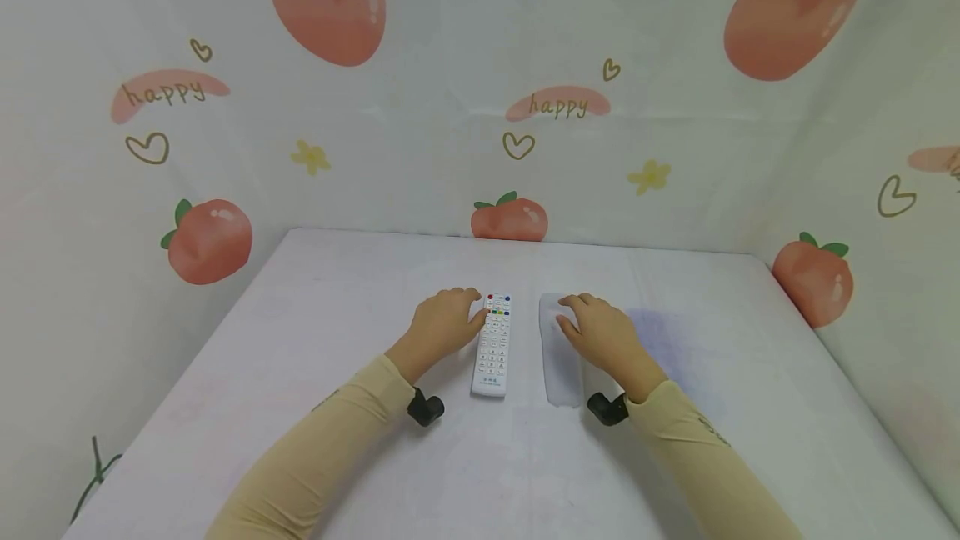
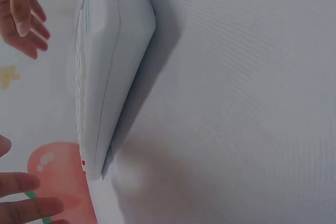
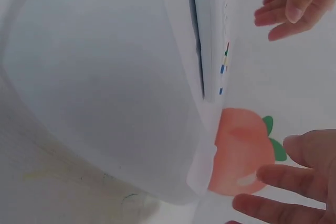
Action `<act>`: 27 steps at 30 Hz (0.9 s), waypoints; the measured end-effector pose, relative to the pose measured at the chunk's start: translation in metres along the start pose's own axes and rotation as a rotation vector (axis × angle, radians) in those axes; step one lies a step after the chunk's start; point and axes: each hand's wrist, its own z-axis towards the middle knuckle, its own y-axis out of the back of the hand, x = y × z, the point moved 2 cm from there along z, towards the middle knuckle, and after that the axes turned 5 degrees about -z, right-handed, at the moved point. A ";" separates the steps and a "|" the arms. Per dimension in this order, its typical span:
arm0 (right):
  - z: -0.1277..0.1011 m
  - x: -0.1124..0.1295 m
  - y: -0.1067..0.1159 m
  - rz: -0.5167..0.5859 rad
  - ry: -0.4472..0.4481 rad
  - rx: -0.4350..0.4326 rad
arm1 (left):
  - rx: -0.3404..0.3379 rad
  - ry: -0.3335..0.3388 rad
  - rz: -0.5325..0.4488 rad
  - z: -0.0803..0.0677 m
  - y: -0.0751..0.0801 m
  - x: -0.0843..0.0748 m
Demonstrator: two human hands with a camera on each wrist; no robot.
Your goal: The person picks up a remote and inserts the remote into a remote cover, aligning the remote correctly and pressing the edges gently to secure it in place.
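A white remote control [image 1: 492,348] with rows of buttons lies face up on the table, its colored buttons at the far end. My left hand [image 1: 442,323] is at its left side, thumb and forefinger near the upper edge. In the left wrist view, those fingers [image 2: 32,204] look straight and apart from the remote. To the right lies a thin, pale translucent sleeve-like sheet [image 1: 558,373]; its exact kind is unclear. Over its right part hovers my right hand [image 1: 600,336], fingers extended and holding nothing. The right wrist view shows these fingers [image 3: 286,174] spread.
White cloth covers the table [image 1: 360,273]. A faint purple stain [image 1: 663,348] marks it right of the sheet. Behind hangs a printed curtain [image 1: 450,65] with peaches and hearts. A green cord [image 1: 97,473] sits at the lower left, beyond the table edge.
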 end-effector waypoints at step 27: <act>0.017 0.029 -0.012 0.815 -0.262 0.246 | 0.166 0.226 -0.663 0.007 -0.010 0.019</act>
